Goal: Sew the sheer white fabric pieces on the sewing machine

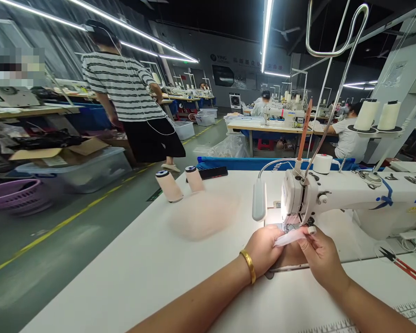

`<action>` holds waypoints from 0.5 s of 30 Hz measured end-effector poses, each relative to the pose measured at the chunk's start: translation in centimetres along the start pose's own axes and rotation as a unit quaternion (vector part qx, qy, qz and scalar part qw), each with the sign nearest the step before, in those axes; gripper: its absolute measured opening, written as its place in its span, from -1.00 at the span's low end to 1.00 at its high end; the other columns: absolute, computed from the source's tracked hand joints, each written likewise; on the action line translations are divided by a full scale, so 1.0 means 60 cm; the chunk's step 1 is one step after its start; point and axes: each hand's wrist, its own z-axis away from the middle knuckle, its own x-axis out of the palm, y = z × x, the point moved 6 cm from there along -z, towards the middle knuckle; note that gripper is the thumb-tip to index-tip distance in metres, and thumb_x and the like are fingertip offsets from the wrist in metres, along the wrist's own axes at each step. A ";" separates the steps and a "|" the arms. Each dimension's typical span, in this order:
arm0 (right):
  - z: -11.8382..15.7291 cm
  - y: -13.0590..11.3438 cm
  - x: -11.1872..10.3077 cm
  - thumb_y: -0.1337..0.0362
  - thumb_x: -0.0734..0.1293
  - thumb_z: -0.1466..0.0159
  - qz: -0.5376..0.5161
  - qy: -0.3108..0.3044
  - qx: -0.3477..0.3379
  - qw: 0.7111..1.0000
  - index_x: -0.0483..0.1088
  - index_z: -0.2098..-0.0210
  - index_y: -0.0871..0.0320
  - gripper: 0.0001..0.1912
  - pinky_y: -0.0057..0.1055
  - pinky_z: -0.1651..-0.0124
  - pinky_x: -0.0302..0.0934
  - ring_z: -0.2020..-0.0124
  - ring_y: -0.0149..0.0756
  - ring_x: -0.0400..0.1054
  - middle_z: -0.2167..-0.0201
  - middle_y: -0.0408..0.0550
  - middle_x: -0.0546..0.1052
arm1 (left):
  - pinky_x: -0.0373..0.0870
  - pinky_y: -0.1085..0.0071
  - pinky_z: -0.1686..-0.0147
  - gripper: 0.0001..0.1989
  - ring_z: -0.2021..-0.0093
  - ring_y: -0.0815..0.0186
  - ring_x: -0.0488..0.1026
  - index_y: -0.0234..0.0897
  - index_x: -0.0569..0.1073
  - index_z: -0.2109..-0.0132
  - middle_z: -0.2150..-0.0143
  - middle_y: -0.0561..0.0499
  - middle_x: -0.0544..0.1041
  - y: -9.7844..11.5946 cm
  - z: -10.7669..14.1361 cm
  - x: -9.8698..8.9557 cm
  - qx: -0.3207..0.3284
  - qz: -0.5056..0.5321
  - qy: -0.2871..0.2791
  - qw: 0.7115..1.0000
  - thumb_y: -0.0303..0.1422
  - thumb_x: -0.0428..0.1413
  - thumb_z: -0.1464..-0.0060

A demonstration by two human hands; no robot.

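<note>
- A pale, thin fabric strip sits just in front of the needle area of the lockstitch sewing machine, on the wearer's side, stretched between both hands.
- The left hand, a gold bangle at its wrist, is near the machine's presser foot; its thumb and fingers pinch the strip's left end, partly hiding it.
- The right hand, just below the machine's head, pinches the other end between thumb and forefinger, the remaining fingers curled.
- By its look the strip should be very light, limp and perhaps slippery, likely to crease or stretch if tugged. The edges near both ends seem the best hold, with a light, flat pinch and fingertips clear of the machine's needle.
- Left of the machine, a sheer, peach-toned fabric heap lies loose on the white surface; it looks just as soft and easily snagged.
- Beyond that heap, farther from the machine, stand two peach thread cones.
- Red-handled thread snips lie on the near side of the machine, toward the right.
</note>
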 end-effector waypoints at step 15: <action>0.013 -0.071 0.007 0.14 0.26 -0.49 0.250 -0.272 -0.167 0.914 0.35 0.32 0.07 -0.75 -0.31 0.21 0.20 0.34 -0.25 0.35 0.37 -0.16 0.50 | 0.18 0.35 0.37 -0.83 0.35 0.26 0.30 -0.21 0.57 0.39 0.40 0.01 0.38 0.059 0.061 -0.007 0.132 -0.129 0.023 0.983 -0.44 0.16 -0.17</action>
